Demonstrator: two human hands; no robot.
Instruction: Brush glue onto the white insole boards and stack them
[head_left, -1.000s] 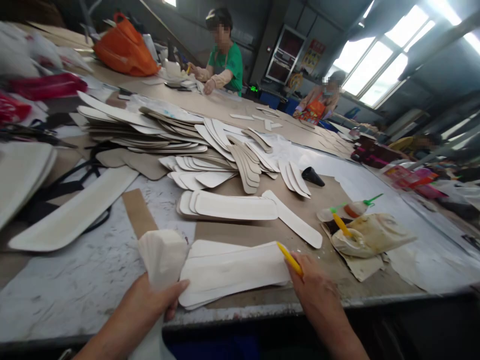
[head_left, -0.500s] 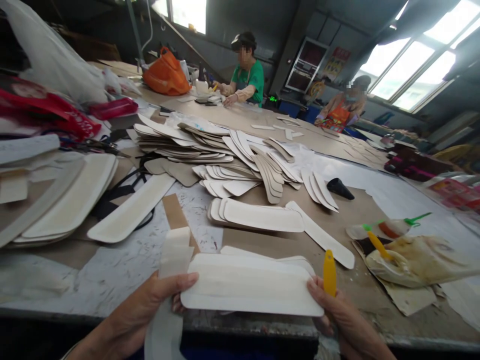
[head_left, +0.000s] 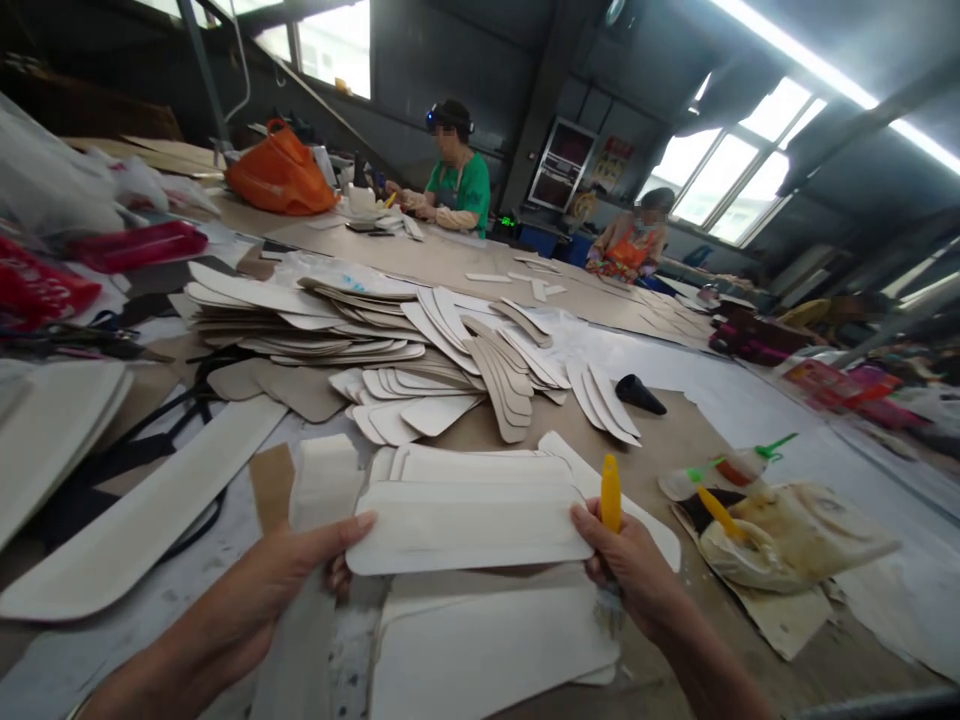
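Note:
Between my two hands a long white panel with rounded corners [head_left: 469, 535] is held level above the table. My left hand [head_left: 300, 560] is closed on its left end, thumb on top. A pale, limp strip [head_left: 326, 475] passes by the same hand and hangs below it; whether the fingers grip it is unclear. My right hand [head_left: 630, 555] pinches the panel's right end and also holds a yellow-handled brush [head_left: 611, 490], its bristles pointing down. Beneath the panel lie larger white sheets [head_left: 495, 645], and just behind it similar white panels [head_left: 487, 466].
Fanned piles of white and grey cut pieces [head_left: 300, 345] spread across the table. At right, a stained bag [head_left: 810, 535] holds a yellow-handled tool beside green-tipped bottles [head_left: 750, 465]. A black cone [head_left: 640, 394] lies nearby. Two people [head_left: 469, 190] work farther back.
My hands have lifted the panel away from the table's front edge, over the rear panels, uncovering the sheets below. The camera view has shifted rightward.

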